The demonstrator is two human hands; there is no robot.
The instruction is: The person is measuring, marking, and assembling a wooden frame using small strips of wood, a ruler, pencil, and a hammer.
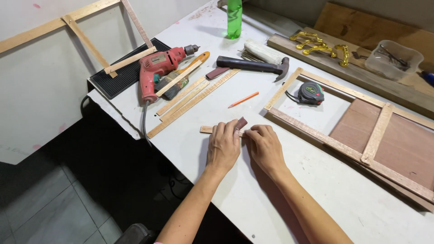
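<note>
- Both hands rest side by side on a white worktable (280, 194), seen from the head camera looking down. The left hand (224, 147) and the right hand (264, 147) are pressed close together, fingers curled down onto a small wooden strip (206, 129) lying flat on the table.
- Between the fingertips pokes up a small reddish-brown block (241, 123), possibly a sanding piece; I cannot tell which hand pinches it, or how firmly.
- The strip sits near the table's front edge; its left end shows beyond the left hand, the rest is hidden under the fingers.
- Doing this step well, in my judgement, means holding the strip flat and steady with one hand while the other works the block evenly, fingertips kept out of its way.
- Just beyond the hands lies an orange pencil (243, 99).
- Farther back to the left, long wooden slats (192, 101) lie slantwise beside a red power drill (156, 70), which rests partly on a black ribbed mat (113, 79).
- A hammer (253, 66) with a dark handle lies behind the pencil, and a green bottle (234, 18) stands at the far edge.
- To the right, a wooden frame (316, 133) lies flat, with a tape measure (310, 93) inside its open bay.
- Gold-coloured handles (318, 45) and a clear plastic tub (392, 58) sit on a plank (361, 74) at the back right.
</note>
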